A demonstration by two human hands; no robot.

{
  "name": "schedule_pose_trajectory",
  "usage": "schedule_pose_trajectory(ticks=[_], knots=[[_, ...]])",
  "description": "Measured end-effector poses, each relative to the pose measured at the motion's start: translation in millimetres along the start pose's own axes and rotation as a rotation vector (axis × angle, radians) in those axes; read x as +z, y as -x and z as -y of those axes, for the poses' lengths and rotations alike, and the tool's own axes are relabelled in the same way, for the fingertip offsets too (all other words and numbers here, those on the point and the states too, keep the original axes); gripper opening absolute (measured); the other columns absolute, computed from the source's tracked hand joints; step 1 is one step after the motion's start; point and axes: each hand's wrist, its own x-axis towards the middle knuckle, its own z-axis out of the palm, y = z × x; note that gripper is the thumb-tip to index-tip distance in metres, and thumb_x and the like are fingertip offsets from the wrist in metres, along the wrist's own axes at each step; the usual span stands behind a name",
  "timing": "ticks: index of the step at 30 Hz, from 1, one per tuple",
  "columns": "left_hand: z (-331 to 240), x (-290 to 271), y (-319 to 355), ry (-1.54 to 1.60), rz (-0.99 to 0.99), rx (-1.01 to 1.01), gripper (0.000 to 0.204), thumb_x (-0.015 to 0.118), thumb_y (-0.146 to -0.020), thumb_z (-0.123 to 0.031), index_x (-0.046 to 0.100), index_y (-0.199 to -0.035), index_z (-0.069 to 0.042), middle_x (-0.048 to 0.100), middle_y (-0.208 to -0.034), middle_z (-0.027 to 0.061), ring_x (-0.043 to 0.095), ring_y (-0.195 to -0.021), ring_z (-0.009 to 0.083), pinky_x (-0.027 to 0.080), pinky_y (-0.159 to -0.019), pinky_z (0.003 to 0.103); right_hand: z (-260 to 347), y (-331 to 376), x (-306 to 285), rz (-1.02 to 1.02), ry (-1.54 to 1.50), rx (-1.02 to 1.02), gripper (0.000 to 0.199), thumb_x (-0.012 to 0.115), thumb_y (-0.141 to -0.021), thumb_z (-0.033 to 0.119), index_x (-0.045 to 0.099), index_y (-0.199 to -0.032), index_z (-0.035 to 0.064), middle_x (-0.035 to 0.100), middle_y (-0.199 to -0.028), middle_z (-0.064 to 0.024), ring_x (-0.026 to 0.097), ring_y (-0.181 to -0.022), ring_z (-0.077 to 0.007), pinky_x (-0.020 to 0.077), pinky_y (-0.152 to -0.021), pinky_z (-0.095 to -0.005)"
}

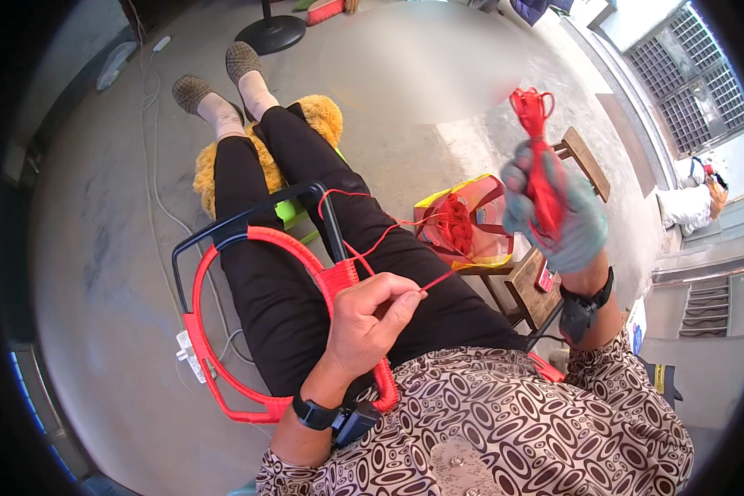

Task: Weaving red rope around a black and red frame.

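Observation:
A black metal frame (183, 273) with a rounded hoop wrapped in red cord rests across my lap. My left hand (370, 318) is closed in a pinch on a strand of red cord (446, 278) beside the wrapped part. In a pale green glove, my right hand (566, 217) is raised at the right, fingers wrapped round a bundle of red cord (541, 169), with loops sticking out above the fist. The strand runs taut from the left fingers toward the right hand. Another red strand (386, 237) crosses my thigh near the frame.
Right of my legs stands an open bag (426, 202) with yellow edging, holding tangled red cord (455, 227). Close by are a wooden stool (531, 291) and another wooden piece (589, 161). Yellow fluffy cushioning (321, 117) lies beneath my legs. White cables (151, 165) and a power strip (192, 355) lie left.

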Motion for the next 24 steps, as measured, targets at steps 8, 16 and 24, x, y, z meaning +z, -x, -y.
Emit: schedule_pose_trajectory(ticks=[8, 16, 24], knots=[[2, 3, 1, 0.13, -0.175, -0.087, 0.008, 0.062, -0.091, -0.005, 0.064, -0.085, 0.001, 0.055, -0.067, -0.0051, 0.046, -0.06, 0.0001, 0.036, -0.053, 0.018, -13, -12, -48, -0.275, 0.015, 0.118, 0.039, 0.062, -0.092, 0.034, 0.058, -0.112, 0.0002, 0.062, -0.103, -0.0147, 0.064, -0.097, -0.026, 0.0567, -0.079, -0.0363], [1, 2, 3, 0.197, -0.268, -0.133, 0.009, 0.06, -0.09, -0.002, 0.064, -0.083, 0.002, 0.052, -0.067, -0.0056, 0.04, -0.057, -0.0003, 0.031, -0.052, 0.018, -21, -4, -47, -0.252, 0.032, 0.178, 0.026, 0.067, -0.087, 0.023, 0.059, -0.099, 0.0022, 0.064, -0.106, -0.0162, 0.065, -0.099, -0.031, 0.0524, -0.09, -0.0459], [15, 2, 2, 0.182, -0.335, -0.081, 0.015, 0.056, -0.095, -0.011, 0.059, -0.085, 0.001, 0.045, -0.057, -0.0052, 0.033, -0.044, 0.0005, 0.027, -0.043, 0.018, -24, -6, -52, -0.043, 1.016, 0.347, 0.047, 0.068, -0.083, 0.014, 0.052, -0.125, 0.0016, 0.065, -0.108, -0.009, 0.061, -0.099, -0.0173, 0.0461, -0.09, -0.0284]])
